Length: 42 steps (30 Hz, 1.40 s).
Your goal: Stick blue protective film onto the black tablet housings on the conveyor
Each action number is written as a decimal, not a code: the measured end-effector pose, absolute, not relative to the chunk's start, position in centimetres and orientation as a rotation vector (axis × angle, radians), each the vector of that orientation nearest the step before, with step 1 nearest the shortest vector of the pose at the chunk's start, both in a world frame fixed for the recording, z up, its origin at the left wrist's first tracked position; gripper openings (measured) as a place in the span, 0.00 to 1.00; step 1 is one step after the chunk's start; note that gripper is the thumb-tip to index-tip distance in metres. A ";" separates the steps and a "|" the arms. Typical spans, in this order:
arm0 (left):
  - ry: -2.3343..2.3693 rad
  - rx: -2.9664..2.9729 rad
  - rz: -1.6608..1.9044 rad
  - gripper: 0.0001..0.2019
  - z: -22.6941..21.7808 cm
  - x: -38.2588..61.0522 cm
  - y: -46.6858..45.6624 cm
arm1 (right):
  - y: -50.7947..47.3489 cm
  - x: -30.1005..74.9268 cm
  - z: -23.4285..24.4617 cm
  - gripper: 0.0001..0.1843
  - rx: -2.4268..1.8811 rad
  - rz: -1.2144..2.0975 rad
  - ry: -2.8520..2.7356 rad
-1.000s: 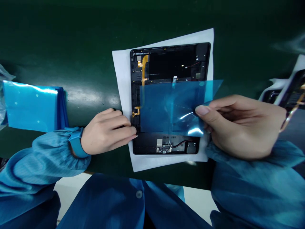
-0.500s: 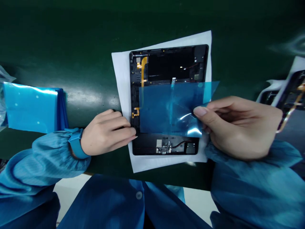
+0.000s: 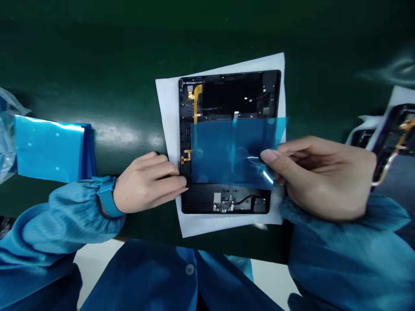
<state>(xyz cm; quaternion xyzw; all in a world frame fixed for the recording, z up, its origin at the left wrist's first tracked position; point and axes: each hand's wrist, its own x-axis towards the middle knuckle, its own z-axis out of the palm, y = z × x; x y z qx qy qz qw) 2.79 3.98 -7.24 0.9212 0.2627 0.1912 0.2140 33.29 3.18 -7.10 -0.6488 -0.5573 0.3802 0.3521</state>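
Note:
A tablet's opened black housing lies on a white sheet, with its ribbon cables and a small circuit board showing. Pinched by its right edge between thumb and finger of my right hand, a see-through blue film covers the middle of the housing. The film's right side is bent up a little at the pinch. My left hand has curled fingers against the housing's lower left edge, holding it there; the fingertips' underside is hidden.
On the left lies a stack of blue film sheets, beside a clear plastic bag. At the right edge, another opened tablet housing rests on white sheeting. All this is on a dark green table.
The view has shifted slightly. My right hand has moved a little left with the film, which lies closer over the housing's middle. My left hand stays at the housing's edge.

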 end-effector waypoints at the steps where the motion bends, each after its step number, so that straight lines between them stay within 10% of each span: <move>1: 0.730 2.557 0.530 0.03 -7.2 2.8 4.0 | 3.2 33.3 -7.1 0.07 -1.680 0.981 -1.446; 25: 0.869 2.520 0.569 0.07 -6.4 2.9 4.6 | 3.4 32.8 -6.9 0.15 -1.753 1.009 -1.374; 42: 0.837 2.948 -0.301 0.27 -4.6 14.3 8.8 | 5.4 34.2 -8.5 0.09 -1.713 0.961 -1.217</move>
